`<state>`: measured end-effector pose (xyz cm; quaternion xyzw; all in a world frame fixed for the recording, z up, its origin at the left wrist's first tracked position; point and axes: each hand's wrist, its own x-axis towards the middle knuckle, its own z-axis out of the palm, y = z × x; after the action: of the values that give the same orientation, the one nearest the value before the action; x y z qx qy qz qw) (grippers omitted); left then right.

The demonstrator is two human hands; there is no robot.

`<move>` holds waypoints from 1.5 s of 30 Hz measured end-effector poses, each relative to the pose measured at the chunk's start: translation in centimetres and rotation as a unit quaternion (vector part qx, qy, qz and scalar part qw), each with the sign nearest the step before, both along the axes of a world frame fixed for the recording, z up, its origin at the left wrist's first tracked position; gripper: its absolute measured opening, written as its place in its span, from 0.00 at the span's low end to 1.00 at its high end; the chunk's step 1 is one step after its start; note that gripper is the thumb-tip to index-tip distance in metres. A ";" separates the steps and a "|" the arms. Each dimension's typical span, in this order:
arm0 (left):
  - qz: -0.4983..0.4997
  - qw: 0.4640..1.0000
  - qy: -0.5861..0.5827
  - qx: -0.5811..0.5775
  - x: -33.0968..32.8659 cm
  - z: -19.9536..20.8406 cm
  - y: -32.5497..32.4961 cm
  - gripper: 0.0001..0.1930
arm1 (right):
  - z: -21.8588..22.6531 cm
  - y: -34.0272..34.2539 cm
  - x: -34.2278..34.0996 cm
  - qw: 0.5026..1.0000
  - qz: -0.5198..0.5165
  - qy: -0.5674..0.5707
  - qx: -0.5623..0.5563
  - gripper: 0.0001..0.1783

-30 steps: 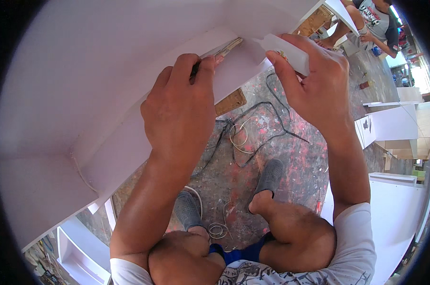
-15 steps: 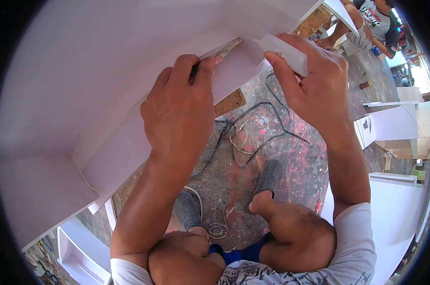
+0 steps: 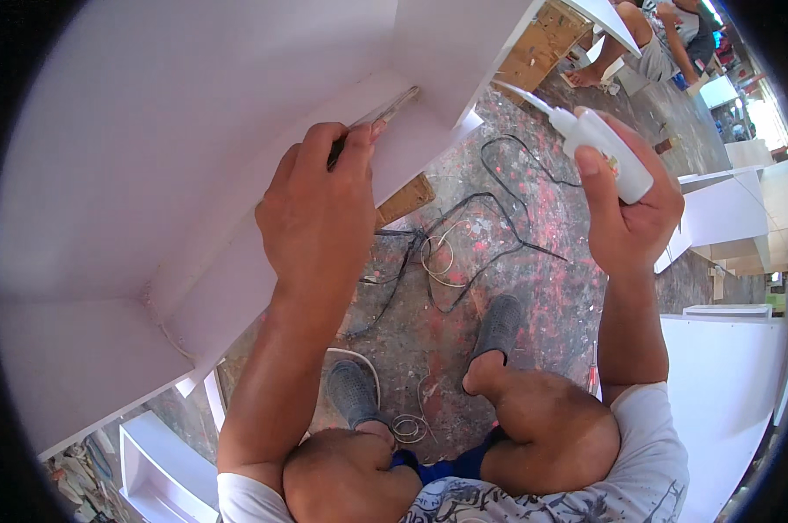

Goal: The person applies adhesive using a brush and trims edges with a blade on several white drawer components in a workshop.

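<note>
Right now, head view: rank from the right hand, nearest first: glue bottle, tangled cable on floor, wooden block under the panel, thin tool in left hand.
1. Glue bottle: held in the right hand.
2. Tangled cable: on the floor, to its left.
3. Wooden block: at the panel's edge, farther left.
4. Thin tool: along the white panel, pinched by the left hand.

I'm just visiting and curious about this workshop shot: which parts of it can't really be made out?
Head view only:
- The thin tool in the left hand: its handle is hidden inside the grip.
- The white squeeze bottle in the right hand: its lower part is covered by fingers.
- The white panel: cut off by the dark fisheye rim.
- The person sitting far off: too small and cropped at the top edge.
</note>
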<state>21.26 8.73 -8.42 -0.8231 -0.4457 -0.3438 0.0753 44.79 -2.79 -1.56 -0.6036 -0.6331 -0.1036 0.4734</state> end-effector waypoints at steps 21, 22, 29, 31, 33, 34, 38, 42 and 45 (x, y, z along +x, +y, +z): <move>0.016 1.000 0.007 -0.009 0.8 0.4 -1.0 0.10 | -13.3 -5.5 12.5 0.751 0.048 0.648 0.115 0.21; 0.022 1.000 0.013 0.007 0.5 0.4 -0.9 0.10 | -15.2 -5.5 13.0 0.748 0.048 0.651 0.119 0.21; -0.003 0.999 0.030 0.016 0.3 0.4 -0.7 0.12 | -28.5 -9.0 15.8 0.723 -0.159 0.672 -0.003 0.15; -0.045 0.998 0.016 0.036 0.8 -0.2 -0.5 0.13 | -33.9 -12.5 18.3 0.696 -0.210 0.686 -0.030 0.14; -0.055 0.998 0.003 0.010 1.6 -0.2 -0.8 0.13 | -39.3 -17.4 21.6 0.679 -0.272 0.655 -0.192 0.13; -0.033 0.999 0.016 -0.003 1.1 0.0 -0.8 0.13 | -40.5 -17.2 19.8 0.638 -0.276 0.690 -0.203 0.13; -0.040 0.998 0.043 0.019 0.8 0.1 -0.7 0.14 | -43.5 -20.2 18.3 0.592 -0.313 0.705 -0.235 0.15; -0.031 0.998 0.053 -0.007 1.6 0.5 -1.2 0.12 | -44.3 -21.3 18.3 0.553 -0.329 0.728 -0.236 0.15; -0.021 0.997 0.073 -0.018 1.3 0.6 -1.3 0.13 | -45.1 -20.3 19.2 0.562 -0.364 0.706 -0.230 0.17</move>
<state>22.59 7.47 -7.82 -0.8565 -0.4277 -0.2760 0.0852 63.96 -23.11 -46.64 -0.7518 0.1737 0.3415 0.5367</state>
